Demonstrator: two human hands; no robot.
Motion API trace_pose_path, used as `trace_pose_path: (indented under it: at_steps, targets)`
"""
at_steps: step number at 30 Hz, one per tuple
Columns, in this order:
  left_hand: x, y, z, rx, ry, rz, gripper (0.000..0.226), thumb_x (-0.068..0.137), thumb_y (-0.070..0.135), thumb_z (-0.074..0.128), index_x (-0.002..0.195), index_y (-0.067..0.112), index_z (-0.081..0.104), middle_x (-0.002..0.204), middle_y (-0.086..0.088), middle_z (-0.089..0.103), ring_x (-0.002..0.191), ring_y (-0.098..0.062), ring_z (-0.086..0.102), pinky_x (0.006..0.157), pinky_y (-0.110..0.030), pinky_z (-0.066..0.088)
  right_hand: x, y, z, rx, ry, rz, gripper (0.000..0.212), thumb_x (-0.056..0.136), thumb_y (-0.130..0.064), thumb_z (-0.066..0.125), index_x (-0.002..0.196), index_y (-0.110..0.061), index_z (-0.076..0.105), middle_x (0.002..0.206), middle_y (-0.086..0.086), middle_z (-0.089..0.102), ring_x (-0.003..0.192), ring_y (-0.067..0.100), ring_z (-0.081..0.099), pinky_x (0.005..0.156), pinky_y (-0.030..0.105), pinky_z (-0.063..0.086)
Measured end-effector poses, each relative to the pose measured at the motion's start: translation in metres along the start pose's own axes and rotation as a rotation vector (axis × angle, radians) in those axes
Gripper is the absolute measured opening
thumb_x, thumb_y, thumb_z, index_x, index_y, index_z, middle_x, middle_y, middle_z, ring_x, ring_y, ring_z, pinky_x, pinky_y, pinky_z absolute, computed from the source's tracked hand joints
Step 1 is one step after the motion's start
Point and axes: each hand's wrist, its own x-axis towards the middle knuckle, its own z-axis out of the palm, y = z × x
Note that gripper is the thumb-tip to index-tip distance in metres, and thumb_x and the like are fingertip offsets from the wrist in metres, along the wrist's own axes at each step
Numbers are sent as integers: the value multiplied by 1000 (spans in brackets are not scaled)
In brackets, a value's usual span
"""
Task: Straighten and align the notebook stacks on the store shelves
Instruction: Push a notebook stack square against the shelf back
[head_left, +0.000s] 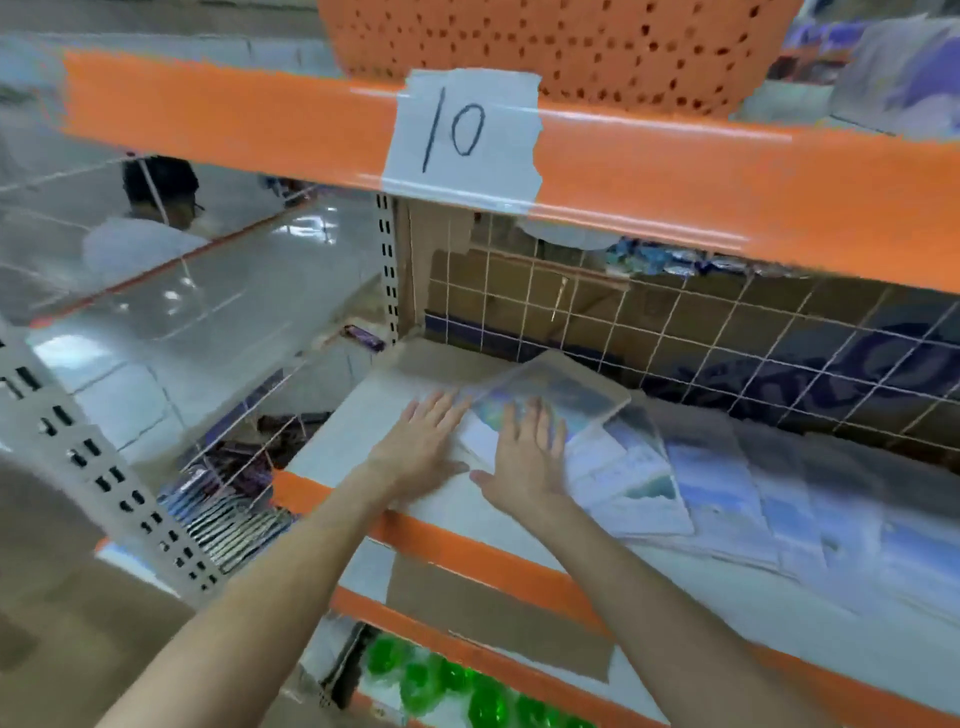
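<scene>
Up top we see an orange basket (561, 47) with lots of little holes. Just under it a paper tag (462, 132) says 10. Far at the back a wire grid (675, 322) stands in front of brown boxes (519, 280). Down low, near us, green balls (441, 686) shine. On the left a person (150, 223) in a pale top shows behind a clear sheet. Shiny packs (228, 514) lie lower left.

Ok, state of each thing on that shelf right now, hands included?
left hand: flat, fingers straight, on the bare shelf
right hand: flat, pressing the top notebook
top notebook: skewed, turned off square
notebook stacks: fanned, overlapping, not aligned
price label: taped on, reads 10
</scene>
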Motion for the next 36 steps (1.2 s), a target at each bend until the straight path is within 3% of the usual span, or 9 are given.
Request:
trace_pose_path:
  at_steps: [7,16,23,27,29,31,33,34,36]
  targets:
    - [22,-8,2,88,26,333,76,96,48,38,150,16,-4,158,-3,1,144,-21,4,116,-39,6,-13,-14,-2,-65,-15,140,85,95,-48,42,150,-6,-8,157,19,-10,146,31,-10,115,46,-8]
    - [-1,-2,14,92,73,327,67,97,19,32,149,18,-11,158,-3,-11,146,-19,-3,116,-37,-2,-38,-27,1,-164,-68,175,68,98,-14,30,148,-5,-14,156,21,-13,145,33,-12,115,50,-9]
    - [-21,13,8,193,179,448,68,92,3,28,149,12,-8,158,-6,-7,146,-17,-3,116,-33,-5,-68,-21,0,-158,-14,155,67,97,-5,30,149,-7,-11,158,18,-8,146,30,-7,115,48,-6]
    - [-29,23,2,95,210,513,69,90,-4,30,149,10,-2,158,-8,-1,146,-18,1,115,-27,-8,-80,-12,-10,-118,12,150,70,95,0,35,151,-9,-7,159,16,-6,147,27,-5,117,44,-3]
    - [-34,30,-8,1,268,523,65,90,-6,35,149,7,10,157,-12,10,145,-22,11,117,-30,-1,-84,-6,-18,-97,50,151,69,94,1,35,151,-10,-3,159,14,-2,147,25,-2,118,42,-1]
    - [-37,41,-22,-30,406,575,62,79,-13,56,138,-3,38,143,-24,39,132,-35,41,112,-43,26,-89,2,-25,-84,94,165,67,94,1,33,151,-9,1,159,14,2,147,24,2,119,40,1]
    - [-36,59,-30,-73,527,632,62,52,-17,77,112,-11,62,112,-30,62,100,-44,63,82,-56,49,-97,12,-31,-74,138,208,65,95,0,33,151,-9,2,159,14,3,147,24,3,119,39,0]
    - [-38,71,-34,-96,522,658,61,49,-17,78,108,-12,63,108,-30,64,96,-46,64,78,-58,49,-105,20,-33,-69,162,238,64,96,-1,33,151,-9,2,159,14,3,147,24,3,118,38,-1]
    - [-42,96,-45,-138,485,667,55,67,-18,66,120,-11,56,123,-29,56,113,-47,55,96,-56,41,-120,37,-36,-74,209,286,62,97,-3,31,151,-8,1,159,15,2,147,25,2,118,39,-2]
